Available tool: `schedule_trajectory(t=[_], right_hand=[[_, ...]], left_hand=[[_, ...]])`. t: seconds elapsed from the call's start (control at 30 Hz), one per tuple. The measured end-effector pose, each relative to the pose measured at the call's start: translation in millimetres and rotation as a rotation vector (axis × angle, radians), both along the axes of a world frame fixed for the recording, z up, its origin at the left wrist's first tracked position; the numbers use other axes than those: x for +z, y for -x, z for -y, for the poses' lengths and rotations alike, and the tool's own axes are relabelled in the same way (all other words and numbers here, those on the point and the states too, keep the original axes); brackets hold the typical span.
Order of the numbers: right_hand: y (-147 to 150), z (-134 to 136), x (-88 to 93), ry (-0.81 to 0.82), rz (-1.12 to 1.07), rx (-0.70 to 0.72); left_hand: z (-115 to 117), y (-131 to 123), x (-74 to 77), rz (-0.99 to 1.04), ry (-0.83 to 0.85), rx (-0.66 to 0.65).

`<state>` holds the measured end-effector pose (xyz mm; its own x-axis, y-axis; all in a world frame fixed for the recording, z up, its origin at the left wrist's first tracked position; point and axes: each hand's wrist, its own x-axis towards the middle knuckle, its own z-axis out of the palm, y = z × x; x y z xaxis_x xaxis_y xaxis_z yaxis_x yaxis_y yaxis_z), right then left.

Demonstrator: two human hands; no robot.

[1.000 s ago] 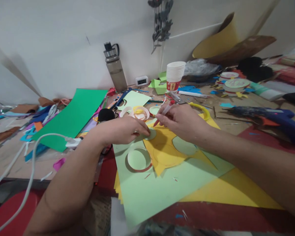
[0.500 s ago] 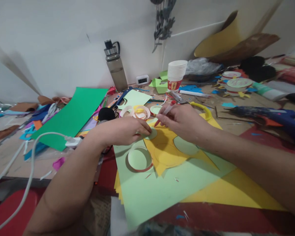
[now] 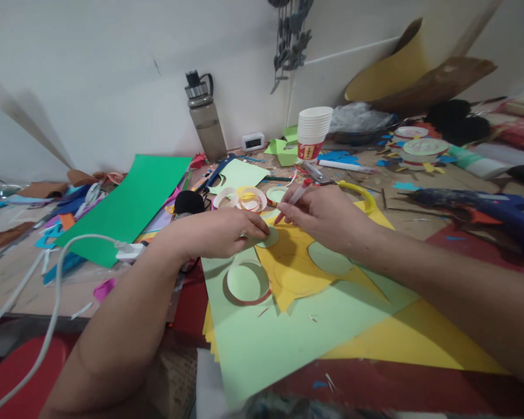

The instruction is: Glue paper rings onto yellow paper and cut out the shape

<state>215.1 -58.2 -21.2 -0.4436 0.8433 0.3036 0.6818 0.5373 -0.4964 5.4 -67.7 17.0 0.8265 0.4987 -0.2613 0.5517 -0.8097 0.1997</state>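
Observation:
My left hand point(image 3: 220, 231) lies curled on the pale green paper sheet point(image 3: 262, 343), its fingertips pressing a small pale green paper disc point(image 3: 271, 237) onto the yellow paper piece point(image 3: 297, 270). My right hand point(image 3: 325, 215) pinches a red-tipped pen point(image 3: 293, 199), whose tip points down at the yellow piece just past the disc. A cut paper-cup ring point(image 3: 245, 282) stands on the green sheet near my left wrist. A round hole point(image 3: 328, 258) shows in the yellow piece.
More cut rings point(image 3: 247, 199) lie beyond my hands. A stack of paper cups point(image 3: 313, 134), a water bottle point(image 3: 205, 119) and a small clock point(image 3: 252, 142) stand by the wall. A blue glue gun point(image 3: 475, 206) lies right, a green sheet point(image 3: 128, 206) and a white cable point(image 3: 56, 285) left.
Hardly anything differs: my hands and the pen stay in place, and the view has shifted very slightly.

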Motion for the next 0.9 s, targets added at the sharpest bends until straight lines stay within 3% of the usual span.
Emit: schedule_trajectory(t=[0.9], right_hand=[[-0.2, 1.0, -3.1, -0.027, -0.047, 0.008]], left_hand=[[1.4, -1.2, 0.9, -0.005, 0.016, 0.008]])
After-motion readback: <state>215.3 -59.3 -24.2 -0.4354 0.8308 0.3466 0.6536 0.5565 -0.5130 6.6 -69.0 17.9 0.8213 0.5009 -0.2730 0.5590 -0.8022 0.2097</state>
